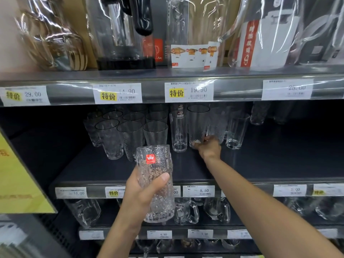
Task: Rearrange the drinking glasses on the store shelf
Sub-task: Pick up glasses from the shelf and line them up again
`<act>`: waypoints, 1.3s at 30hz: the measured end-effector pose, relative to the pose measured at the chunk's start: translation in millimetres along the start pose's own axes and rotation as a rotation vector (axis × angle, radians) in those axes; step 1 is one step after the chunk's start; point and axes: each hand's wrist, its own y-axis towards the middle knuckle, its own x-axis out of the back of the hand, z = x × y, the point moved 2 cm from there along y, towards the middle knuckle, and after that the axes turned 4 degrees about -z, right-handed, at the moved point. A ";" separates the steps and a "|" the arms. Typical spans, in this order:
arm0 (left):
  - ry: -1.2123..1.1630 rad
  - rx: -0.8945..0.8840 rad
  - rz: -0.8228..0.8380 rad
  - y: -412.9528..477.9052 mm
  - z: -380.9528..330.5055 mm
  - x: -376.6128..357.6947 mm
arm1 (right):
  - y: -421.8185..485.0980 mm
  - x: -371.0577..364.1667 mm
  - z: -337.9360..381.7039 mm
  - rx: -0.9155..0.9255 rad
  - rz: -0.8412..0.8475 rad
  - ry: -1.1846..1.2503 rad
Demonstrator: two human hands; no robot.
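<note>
On the dark shelf [104,170], the right hand [209,148] pinches a smooth clear tumbler [197,123]; the left hand [141,196] clasps a bumpy red-stickered glass [158,175].

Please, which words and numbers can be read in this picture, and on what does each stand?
"特价 29.00": first price tag, upper shelf edge.
"特价 14.90": second price tag.
"特价 19.90": third price tag.
"25.00", faint: fourth price tag.
"YOJING", likely: red sticker on the textured glass in the left hand.
"12.00": left middle-shelf tag.
"5.50": centre middle-shelf tag.
Barcode digits and the other tags are too blurred.
</note>
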 end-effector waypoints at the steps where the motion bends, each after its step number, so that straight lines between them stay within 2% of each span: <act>1: 0.008 -0.001 -0.001 0.2 0.6 0.0 | 1.1 -1.8 0.3 -0.002 -0.009 -0.006; 12: 0.038 -0.014 -0.024 -1.8 2.2 3.9 | 7.7 -13.8 -2.5 0.025 -0.136 -0.085; 39: 0.061 -0.024 -0.054 -9.7 9.7 -3.9 | 8.2 -14.1 -8.0 0.120 -0.132 -0.111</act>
